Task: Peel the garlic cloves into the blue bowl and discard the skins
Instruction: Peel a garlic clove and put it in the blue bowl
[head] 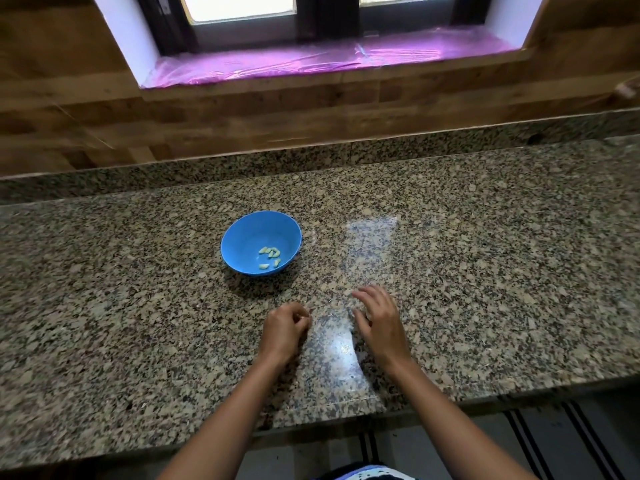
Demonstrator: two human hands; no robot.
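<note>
A blue bowl point(242, 237) stands on the granite counter point(485, 271), left of centre, with several peeled pale garlic cloves point(270, 257) lying in its bottom. My left hand point(284, 329) hovers just below and right of the bowl, its fingers curled in around something small and pale at the fingertips, too small to name. My right hand point(379, 322) is beside it, palm down over the counter, fingers spread and slightly blurred, holding nothing. I see no loose skins or unpeeled cloves on the counter.
A wooden-panelled wall point(242, 109) rises behind the counter, with a window sill point(311, 62) covered in pink film. The counter's front edge point(346, 414) runs below my forearms, with floor beneath it.
</note>
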